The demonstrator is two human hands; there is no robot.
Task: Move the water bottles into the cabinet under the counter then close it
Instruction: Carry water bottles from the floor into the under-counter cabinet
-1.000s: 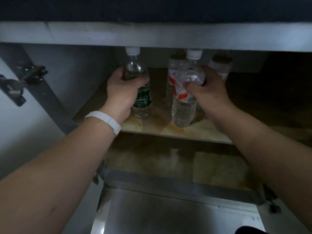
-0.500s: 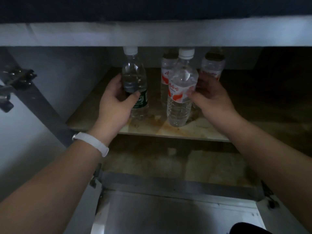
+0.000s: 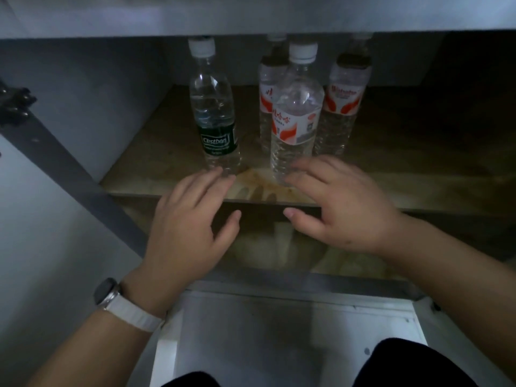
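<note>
Cabinet shelf (image 3: 156,174) loaded; both grips wide, holding nothing.
Green-label bottle (image 3: 216,118) upright at shelf front-left, front red-label bottle (image 3: 296,118) at shelf front-centre. Rear-left bottle (image 3: 266,88) and rear-right bottle (image 3: 344,104) stand deeper on the shelf, partly blocked by the front one, caps cut off by the top frame. Left hand (image 3: 190,222) and right hand (image 3: 340,208) hover at the shelf's front edge, fingers spread; right fingertips overlap the front bottle's base, contact unclear. Hinge (image 3: 16,106) left of shelf, dim. Below the shelf is too dark to read.

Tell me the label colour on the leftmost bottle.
The label is dark green with white lettering; head view.
</note>
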